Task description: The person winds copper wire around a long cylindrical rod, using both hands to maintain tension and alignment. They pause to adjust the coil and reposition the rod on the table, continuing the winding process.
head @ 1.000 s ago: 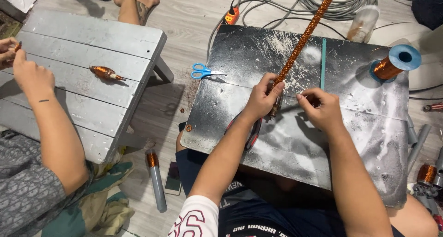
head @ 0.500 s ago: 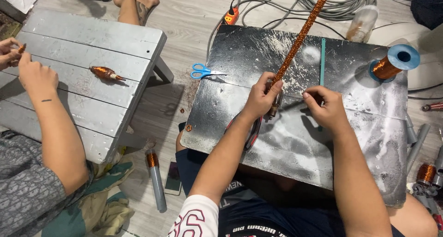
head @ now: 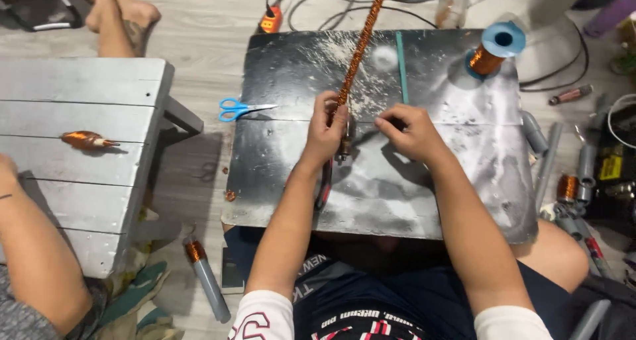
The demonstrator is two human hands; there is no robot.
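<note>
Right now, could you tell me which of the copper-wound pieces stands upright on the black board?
The blue-capped spool at the board's far right corner; the long rod lies across the black board.

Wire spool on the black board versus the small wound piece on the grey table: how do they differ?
The wire spool stands upright with a blue rim, near the board's far right corner; the wound piece lies flat, tapering to a point. The spool is fatter, the wound piece slimmer. Neither is touched by any hands. Both carry copper-coloured wire.

Short white sleeves with red print, dark printed shirt, navy shorts, bare forearms.
</note>
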